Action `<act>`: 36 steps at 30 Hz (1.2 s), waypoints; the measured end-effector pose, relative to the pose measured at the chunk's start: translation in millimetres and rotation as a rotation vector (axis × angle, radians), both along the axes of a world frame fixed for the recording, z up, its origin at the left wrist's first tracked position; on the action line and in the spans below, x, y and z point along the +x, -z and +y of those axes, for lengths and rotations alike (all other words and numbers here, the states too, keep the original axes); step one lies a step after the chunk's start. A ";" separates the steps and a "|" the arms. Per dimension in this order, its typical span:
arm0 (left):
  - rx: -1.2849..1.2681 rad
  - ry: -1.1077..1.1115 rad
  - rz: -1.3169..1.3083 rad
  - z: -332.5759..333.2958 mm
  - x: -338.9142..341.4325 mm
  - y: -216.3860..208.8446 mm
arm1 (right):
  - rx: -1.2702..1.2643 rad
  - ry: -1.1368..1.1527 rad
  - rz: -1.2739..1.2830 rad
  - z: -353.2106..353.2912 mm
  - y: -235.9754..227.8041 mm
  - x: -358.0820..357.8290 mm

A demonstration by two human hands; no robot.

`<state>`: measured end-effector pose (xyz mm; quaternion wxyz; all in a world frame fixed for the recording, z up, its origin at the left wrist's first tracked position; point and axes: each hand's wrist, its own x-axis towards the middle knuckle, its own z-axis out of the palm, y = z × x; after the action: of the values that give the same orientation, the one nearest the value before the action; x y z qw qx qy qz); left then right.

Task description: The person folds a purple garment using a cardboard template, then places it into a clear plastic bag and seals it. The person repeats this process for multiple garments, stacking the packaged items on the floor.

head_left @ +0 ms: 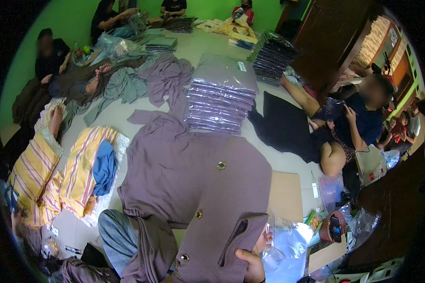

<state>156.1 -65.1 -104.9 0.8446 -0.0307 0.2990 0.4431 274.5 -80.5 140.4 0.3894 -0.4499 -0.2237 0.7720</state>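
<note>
A mauve knitted cardigan [193, 174] with gold buttons lies spread on the floor in front of me, its near end folded over. My right hand [254, 257] grips that folded end at the bottom edge of the picture, thumb on top. A clear plastic bag [288, 247] lies right beside this hand and touches the fingers. One cardigan sleeve [148, 247] drapes over my knee in blue jeans [113, 233]. My left hand does not show.
A stack of bagged mauve garments [217, 101] sits beyond the cardigan, with a dark bagged stack [271, 56] farther back. Brown cardboard [285, 193] lies to the right. A person [359, 125] sits at right on black cloth [283, 127]; striped-trousered legs [47, 174] are at left.
</note>
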 end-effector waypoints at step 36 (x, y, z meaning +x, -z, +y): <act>0.891 0.615 2.346 99.5 -159.3 24.9 | 0.002 0.019 0.036 48.5 184.2 -32.6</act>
<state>-3.2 34.4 -129.8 0.0830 0.7268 0.6797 0.0545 241.9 -32.0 -43.8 0.4013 -0.4374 -0.2131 0.7760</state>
